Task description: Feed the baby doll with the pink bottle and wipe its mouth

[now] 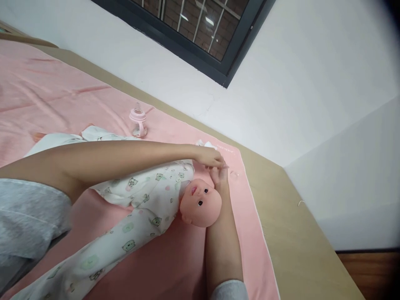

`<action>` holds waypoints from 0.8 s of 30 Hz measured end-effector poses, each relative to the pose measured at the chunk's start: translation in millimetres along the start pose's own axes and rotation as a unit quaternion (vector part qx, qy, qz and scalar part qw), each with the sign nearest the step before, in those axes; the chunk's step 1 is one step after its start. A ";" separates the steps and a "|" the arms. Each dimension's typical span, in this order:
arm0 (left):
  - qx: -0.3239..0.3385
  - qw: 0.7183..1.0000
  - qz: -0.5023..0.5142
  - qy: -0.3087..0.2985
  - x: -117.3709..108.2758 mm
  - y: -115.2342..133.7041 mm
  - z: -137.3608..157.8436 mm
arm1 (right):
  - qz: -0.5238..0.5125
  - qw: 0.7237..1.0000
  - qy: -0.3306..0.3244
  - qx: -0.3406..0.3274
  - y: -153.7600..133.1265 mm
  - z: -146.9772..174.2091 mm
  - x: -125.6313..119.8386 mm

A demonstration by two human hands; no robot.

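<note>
A baby doll [201, 203] in a white patterned outfit [150, 196] lies face up, its bald head resting against my right forearm. My left hand [211, 157] reaches across above the doll's body, fingers bent down and close together over my right hand [219, 174]. The two hands meet just beyond the doll's head. Anything between the left fingers is hidden. My right hand is turned up with its fingers loosely apart, partly covered by the left. A small white thing [206, 144] lies behind my left hand. Beside my right hand is a clear round piece [234, 175].
A pink baby bottle [138, 121] with handles stands upright on the pink blanket [40, 83], beyond my left forearm. Tan board [281, 208] borders the blanket at the right and back. Behind it rises a white wall [296, 83] with a dark-framed window [200, 29].
</note>
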State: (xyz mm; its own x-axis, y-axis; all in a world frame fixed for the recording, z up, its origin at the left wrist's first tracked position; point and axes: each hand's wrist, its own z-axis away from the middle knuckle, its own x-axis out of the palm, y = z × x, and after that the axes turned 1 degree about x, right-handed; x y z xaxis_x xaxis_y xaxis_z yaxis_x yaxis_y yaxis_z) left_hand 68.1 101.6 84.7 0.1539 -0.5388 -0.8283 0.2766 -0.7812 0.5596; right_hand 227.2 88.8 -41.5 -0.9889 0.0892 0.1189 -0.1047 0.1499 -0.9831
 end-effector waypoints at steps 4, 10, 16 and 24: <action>-0.022 0.989 -0.051 0.134 -23.5 2.6 25.4 | -0.174 0.980 0.088 -0.040 -2.8 -1.6 -6.1; -0.101 0.974 -0.009 0.201 -30.9 -5.5 51.5 | -0.087 0.993 0.072 0.027 -41.2 8.0 -6.9; -0.110 0.974 0.052 0.190 -21.7 -22.1 53.2 | 0.037 0.999 -0.004 0.003 -88.7 23.3 5.1; 0.049 0.990 0.002 0.131 -23.4 -22.8 66.0 | 0.200 0.969 -0.130 -0.059 -143.2 55.7 34.8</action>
State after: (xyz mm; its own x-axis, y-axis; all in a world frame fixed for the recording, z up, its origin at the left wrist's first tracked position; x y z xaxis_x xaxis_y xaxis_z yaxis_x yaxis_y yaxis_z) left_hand -4.5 111.3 93.2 0.3999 -0.4514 -0.7977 0.1850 -0.8127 0.5526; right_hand 201.8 15.5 95.8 -0.9424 -0.0856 -0.3233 0.2908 0.2680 -0.9185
